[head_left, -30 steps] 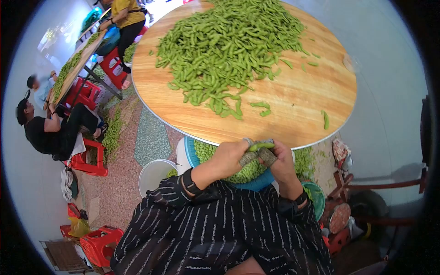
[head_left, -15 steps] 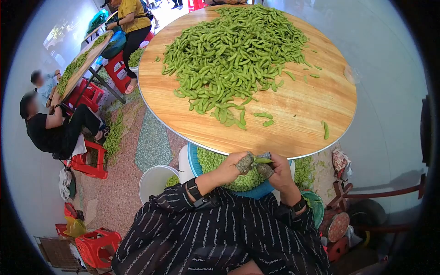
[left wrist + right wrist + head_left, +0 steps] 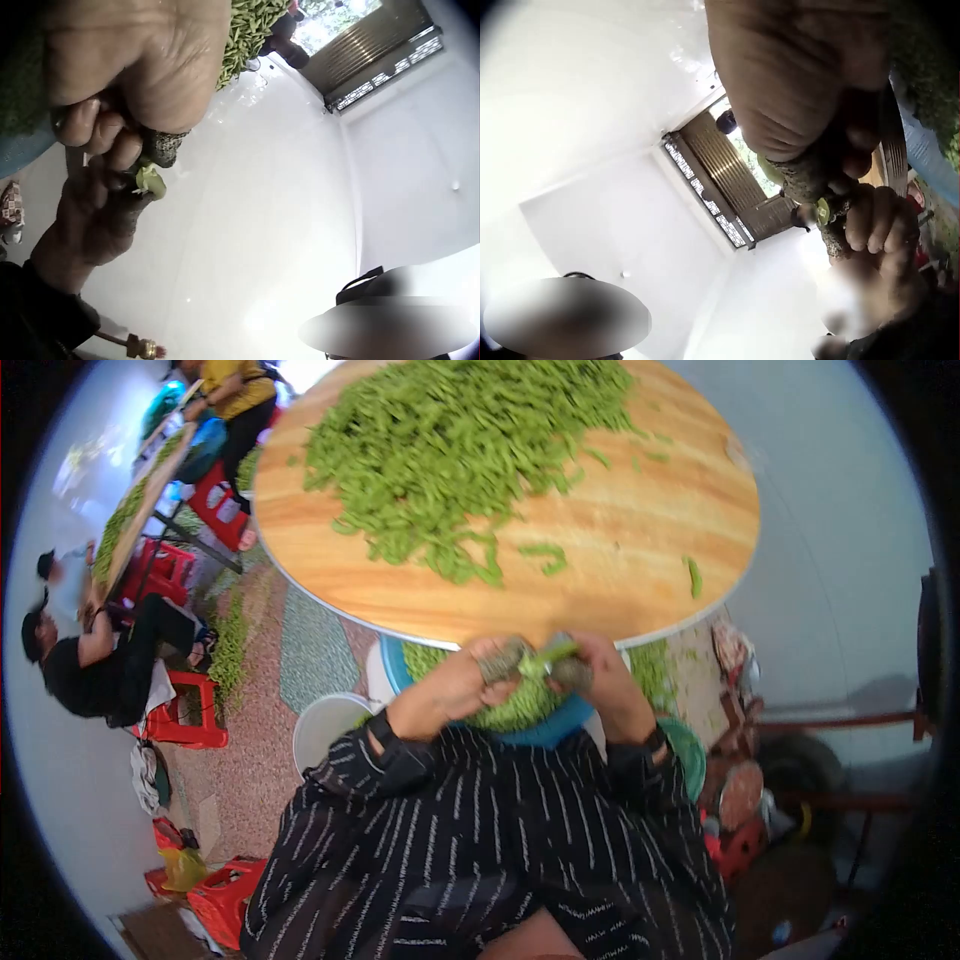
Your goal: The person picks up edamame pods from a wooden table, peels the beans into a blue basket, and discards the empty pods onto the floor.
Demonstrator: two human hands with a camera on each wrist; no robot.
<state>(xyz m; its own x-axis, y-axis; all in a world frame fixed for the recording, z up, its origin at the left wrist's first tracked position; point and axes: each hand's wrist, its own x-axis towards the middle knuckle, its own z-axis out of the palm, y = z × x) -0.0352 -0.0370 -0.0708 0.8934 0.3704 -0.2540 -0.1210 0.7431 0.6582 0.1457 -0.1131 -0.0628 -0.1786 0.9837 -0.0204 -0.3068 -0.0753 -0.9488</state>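
Both hands meet over a blue basin (image 3: 393,660) at the table's near edge, with a green soybean pod (image 3: 548,658) between them. My left hand (image 3: 462,682) pinches one end of it, thumb against curled fingers. The other end is gripped by my right hand (image 3: 608,678). Grey-brown covers (image 3: 503,660) wrap the thumbs. In the left wrist view, the pod (image 3: 151,182) shows a pale, torn-looking end beside the thumb covers. Shelled green beans (image 3: 525,710) fill the basin below, partly hidden by the hands.
A heap of pods (image 3: 450,450) lies on the round wooden table (image 3: 640,560), with a few loose ones nearer me. A white bucket (image 3: 325,730) stands at left, a green basket (image 3: 685,755) at right. People sit at another table (image 3: 140,510) among red stools (image 3: 195,710).
The head view has shifted, so the table sits higher and further left. Both hands stay together on a pod, which now shows a pale opened part.
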